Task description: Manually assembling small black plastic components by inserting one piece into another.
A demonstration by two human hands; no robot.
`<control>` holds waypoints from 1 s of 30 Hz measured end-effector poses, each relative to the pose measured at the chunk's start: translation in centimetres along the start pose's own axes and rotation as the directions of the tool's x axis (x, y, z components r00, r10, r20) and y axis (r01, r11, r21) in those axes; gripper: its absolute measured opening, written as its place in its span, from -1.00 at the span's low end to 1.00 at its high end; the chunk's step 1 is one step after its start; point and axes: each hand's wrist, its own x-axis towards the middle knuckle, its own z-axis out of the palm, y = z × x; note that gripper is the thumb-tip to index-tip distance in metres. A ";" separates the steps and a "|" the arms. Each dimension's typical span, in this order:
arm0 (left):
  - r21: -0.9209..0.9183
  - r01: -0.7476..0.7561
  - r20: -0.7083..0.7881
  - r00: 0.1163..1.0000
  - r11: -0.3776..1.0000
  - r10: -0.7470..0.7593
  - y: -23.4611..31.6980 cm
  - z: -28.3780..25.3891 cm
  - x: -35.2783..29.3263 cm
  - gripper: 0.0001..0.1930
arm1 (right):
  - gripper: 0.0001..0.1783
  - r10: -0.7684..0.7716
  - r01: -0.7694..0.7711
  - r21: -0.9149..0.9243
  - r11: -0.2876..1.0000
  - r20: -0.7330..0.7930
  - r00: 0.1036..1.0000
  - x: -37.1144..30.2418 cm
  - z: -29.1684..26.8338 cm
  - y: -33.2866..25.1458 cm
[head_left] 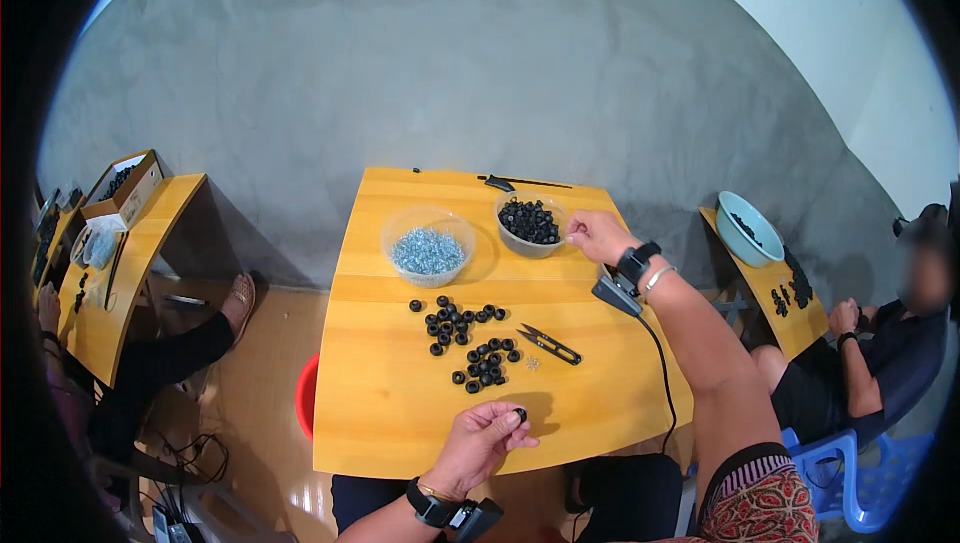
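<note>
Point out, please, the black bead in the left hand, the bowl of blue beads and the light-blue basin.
Black bead (521, 415): head view, on its exposed side.
Bowl of blue beads (430, 279): head view, on its front wall.
Light-blue basin (760, 224): head view, on its inner wall.

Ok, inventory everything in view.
Table: one, yellow, centre
Tubs: two, clear, on table
Blue beads: many, left tub
Black beads: many, right tub and table
Snips: one, black, on table
Tool: one, black, far edge
Container: one, red, beside table
Side tables: two, yellow, left, right
Box: one, white, left table
Basin: one, turquoise, right table
Chair: one, blue, right
Cables: several, dark, right wrist, floor
Wall: one, grey, back
People: two, dark-clothed, both sides
Left hand: one, pinching black bead
Right hand: one, by right tub
</note>
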 end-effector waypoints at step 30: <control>-0.013 0.028 0.019 0.999 1.000 -0.028 0.1 0.0 -0.4 -0.84 | -0.83 0.033 0.018 -0.286 0.958 0.171 0.985 8.0 7.2 2.8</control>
